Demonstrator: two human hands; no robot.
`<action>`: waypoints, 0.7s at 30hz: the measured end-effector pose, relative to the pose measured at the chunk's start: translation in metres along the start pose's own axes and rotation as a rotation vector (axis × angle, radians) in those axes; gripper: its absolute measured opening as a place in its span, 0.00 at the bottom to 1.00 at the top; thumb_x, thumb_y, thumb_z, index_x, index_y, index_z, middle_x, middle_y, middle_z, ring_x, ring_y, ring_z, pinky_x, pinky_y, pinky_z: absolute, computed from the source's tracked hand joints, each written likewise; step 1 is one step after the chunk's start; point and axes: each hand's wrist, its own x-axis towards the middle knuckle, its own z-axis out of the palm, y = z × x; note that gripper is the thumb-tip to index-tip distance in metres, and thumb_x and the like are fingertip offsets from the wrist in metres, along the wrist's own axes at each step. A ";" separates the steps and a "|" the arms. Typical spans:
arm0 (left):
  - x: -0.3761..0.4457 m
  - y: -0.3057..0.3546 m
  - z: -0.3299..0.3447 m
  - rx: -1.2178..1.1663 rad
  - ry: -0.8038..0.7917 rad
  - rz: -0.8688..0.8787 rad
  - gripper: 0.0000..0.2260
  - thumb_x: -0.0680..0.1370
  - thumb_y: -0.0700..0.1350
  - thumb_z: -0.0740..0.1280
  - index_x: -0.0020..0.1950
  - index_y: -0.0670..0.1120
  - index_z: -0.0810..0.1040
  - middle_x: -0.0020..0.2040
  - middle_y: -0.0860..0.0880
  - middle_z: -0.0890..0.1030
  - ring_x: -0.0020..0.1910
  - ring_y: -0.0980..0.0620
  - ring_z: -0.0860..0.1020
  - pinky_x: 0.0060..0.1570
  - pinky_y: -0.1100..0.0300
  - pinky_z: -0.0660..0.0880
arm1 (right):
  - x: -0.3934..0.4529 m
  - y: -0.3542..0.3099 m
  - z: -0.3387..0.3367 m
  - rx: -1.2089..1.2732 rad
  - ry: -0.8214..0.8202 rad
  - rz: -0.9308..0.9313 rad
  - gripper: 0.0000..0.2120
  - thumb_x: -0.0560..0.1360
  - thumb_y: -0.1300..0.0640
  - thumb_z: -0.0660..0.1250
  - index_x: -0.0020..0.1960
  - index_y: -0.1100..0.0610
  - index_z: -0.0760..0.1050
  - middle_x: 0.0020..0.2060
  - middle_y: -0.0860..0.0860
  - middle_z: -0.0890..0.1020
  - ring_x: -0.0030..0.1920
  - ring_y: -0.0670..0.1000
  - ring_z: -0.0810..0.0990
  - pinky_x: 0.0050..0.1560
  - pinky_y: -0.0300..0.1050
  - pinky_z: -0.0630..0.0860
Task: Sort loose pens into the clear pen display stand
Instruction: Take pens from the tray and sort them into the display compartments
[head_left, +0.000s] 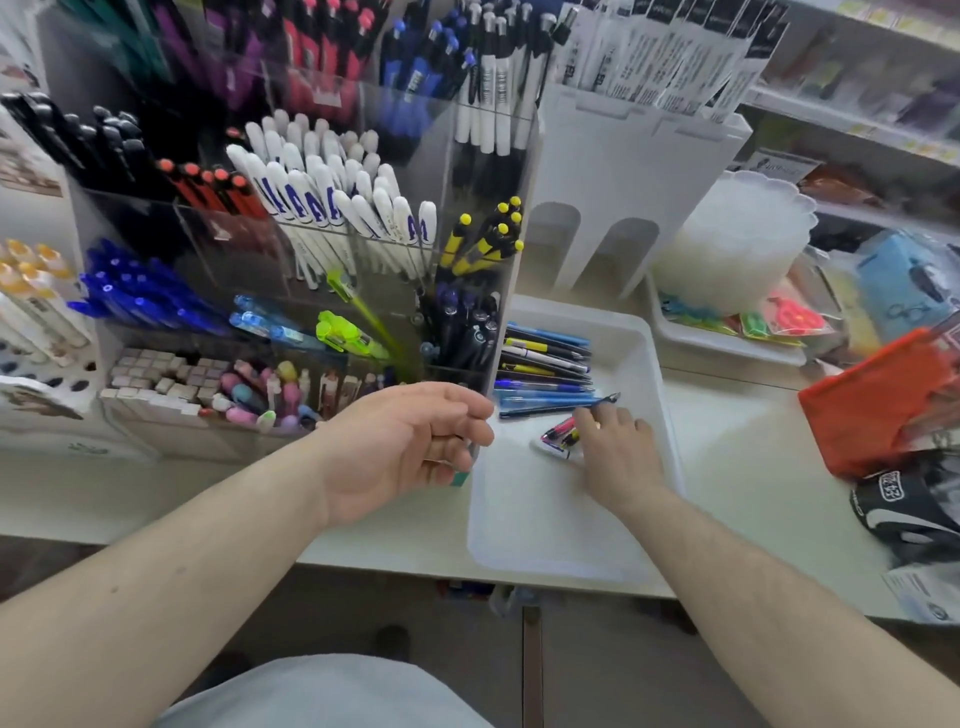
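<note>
The clear pen display stand fills the left and centre, its tiered compartments packed with black, red, white, blue, green and yellow-black pens. To its right lies a white tray with several loose pens piled at its far end. My right hand reaches into the tray and its fingertips pinch a dark blue pen near its tip. A small pink and yellow pack lies just left of that hand. My left hand hovers at the stand's lower right corner, holding nothing, with its fingers loosely curved.
A white slotted holder with packaged refills stands behind the tray. A frosted plastic stack sits in another tray at the right. A red pouch and a black item lie at the far right. The counter edge runs below the tray.
</note>
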 end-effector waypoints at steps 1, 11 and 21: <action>0.001 0.001 0.002 0.013 0.004 -0.003 0.11 0.80 0.37 0.59 0.50 0.44 0.81 0.41 0.46 0.82 0.34 0.51 0.77 0.39 0.57 0.72 | 0.007 0.002 0.001 -0.028 0.022 -0.017 0.29 0.72 0.61 0.67 0.72 0.53 0.64 0.63 0.56 0.73 0.62 0.59 0.72 0.57 0.52 0.69; 0.008 0.003 -0.002 0.035 0.081 -0.019 0.12 0.81 0.36 0.58 0.49 0.43 0.82 0.40 0.47 0.82 0.34 0.52 0.77 0.39 0.57 0.71 | 0.069 0.008 -0.009 -0.103 0.097 -0.259 0.36 0.69 0.54 0.75 0.72 0.51 0.62 0.66 0.52 0.70 0.66 0.57 0.68 0.66 0.53 0.66; 0.014 -0.001 -0.001 0.031 0.099 -0.035 0.11 0.81 0.36 0.58 0.52 0.42 0.81 0.41 0.46 0.82 0.35 0.51 0.77 0.40 0.57 0.72 | 0.079 -0.008 -0.004 -0.022 0.087 -0.223 0.24 0.69 0.53 0.71 0.63 0.52 0.68 0.60 0.52 0.74 0.61 0.55 0.71 0.66 0.53 0.66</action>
